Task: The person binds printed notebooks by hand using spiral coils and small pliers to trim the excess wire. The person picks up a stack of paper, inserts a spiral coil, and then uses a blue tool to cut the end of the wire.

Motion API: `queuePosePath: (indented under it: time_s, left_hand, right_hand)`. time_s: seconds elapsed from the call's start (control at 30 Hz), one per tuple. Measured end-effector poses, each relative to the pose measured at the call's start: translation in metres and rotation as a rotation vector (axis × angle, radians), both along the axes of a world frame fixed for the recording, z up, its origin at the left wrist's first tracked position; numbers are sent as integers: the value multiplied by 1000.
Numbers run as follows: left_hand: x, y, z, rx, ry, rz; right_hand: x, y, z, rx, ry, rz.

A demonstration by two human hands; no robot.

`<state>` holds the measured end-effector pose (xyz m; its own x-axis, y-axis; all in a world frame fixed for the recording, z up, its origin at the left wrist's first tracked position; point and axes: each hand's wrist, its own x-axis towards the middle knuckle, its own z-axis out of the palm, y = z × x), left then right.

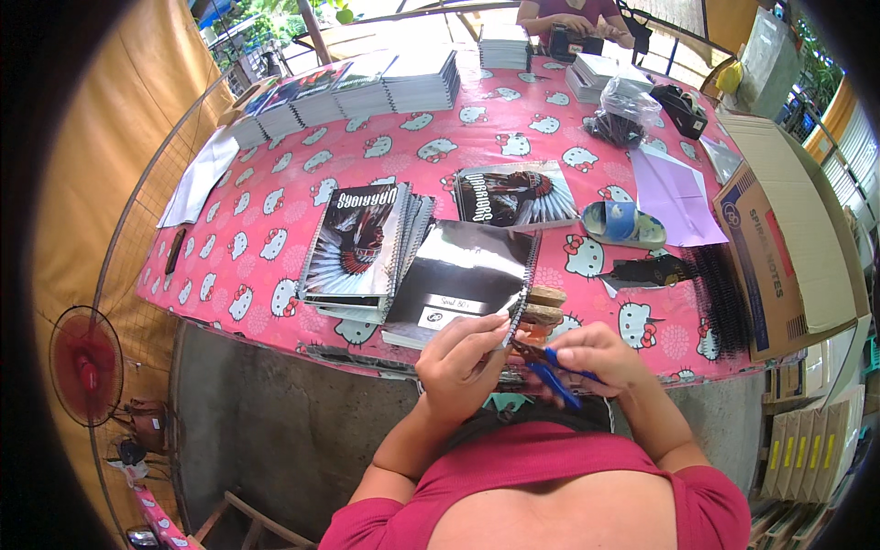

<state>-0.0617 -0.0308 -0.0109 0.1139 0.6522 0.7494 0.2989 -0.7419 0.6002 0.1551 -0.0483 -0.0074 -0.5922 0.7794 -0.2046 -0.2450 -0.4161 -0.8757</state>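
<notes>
The right hand's (600, 357) fingers wrap the blue-handled pliers (555, 379), whose tips point leftward to the near end of the black spiral coil (525, 291). The left hand's (461, 365) fingers pinch the black notebook (467, 270) at its near right corner, beside those tips; whether the tips touch wire is unclear. The coil's long axis runs away from the body, along the notebook's right edge, on the pink surface (522, 119).

A single wide fisheye view looks down and forward from the wearer's head — close above the hands (458, 367) — and reaches across the table (247, 261) to its far side, straight edges bending toward the dark, rounded rim.
</notes>
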Motion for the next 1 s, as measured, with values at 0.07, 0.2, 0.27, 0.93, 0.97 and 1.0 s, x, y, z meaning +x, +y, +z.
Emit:
queuePosePath:
  time_s: [0.07,0.2,0.27,0.93,0.97,1.0]
  left_hand:
    - [-2,3,-2,43,3,-8]
    - [-14,16,0,162,-65,217]
    - [-36,31,4,193,-224,475]
    - [-140,81,-28,-191,-580,636]
    - [-124,77,-15,-184,-540,587]
    - [-111,76,-9,-182,-499,538]
  right_hand:
    - [1,9,-7,-385,391,192]
    - [-8,-10,6,322,-186,-198]
    - [18,-6,4,577,-588,-481]
    - [57,256,-61,328,-1748,-377]
    - [66,265,-72,364,-1763,-470]
    - [73,270,-79,395,-1781,-560]
